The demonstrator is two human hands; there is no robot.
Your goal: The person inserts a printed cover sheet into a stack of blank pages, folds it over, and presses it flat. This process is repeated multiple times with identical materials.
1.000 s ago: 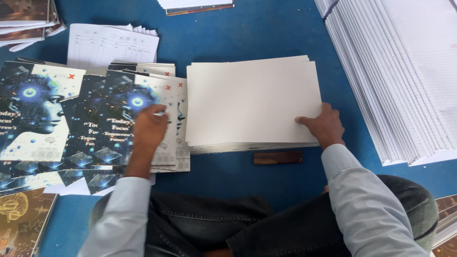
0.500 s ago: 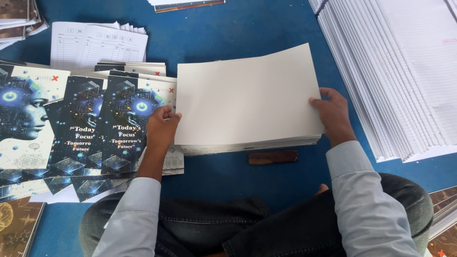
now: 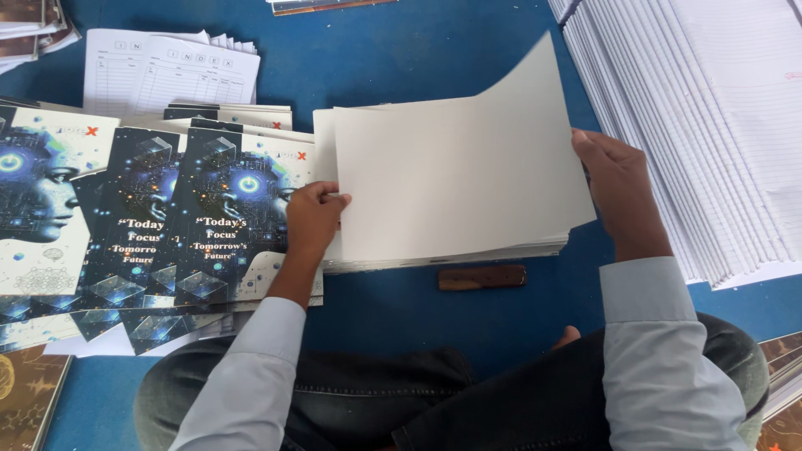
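The lifted blank sheet (image 3: 455,179) hides the stack beneath, and the lined sheets (image 3: 710,125) run off the right edge.

Top blank sheet (image 3: 455,179) now lifted off the stack, gripped by both hands.

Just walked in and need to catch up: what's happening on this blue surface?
A seated person is lifting the top blank sheet off a stack of white sheets. The left hand grips its left edge, the right hand its right edge, which is raised. Printed dark covers lie fanned to the left, ruled pages to the right.
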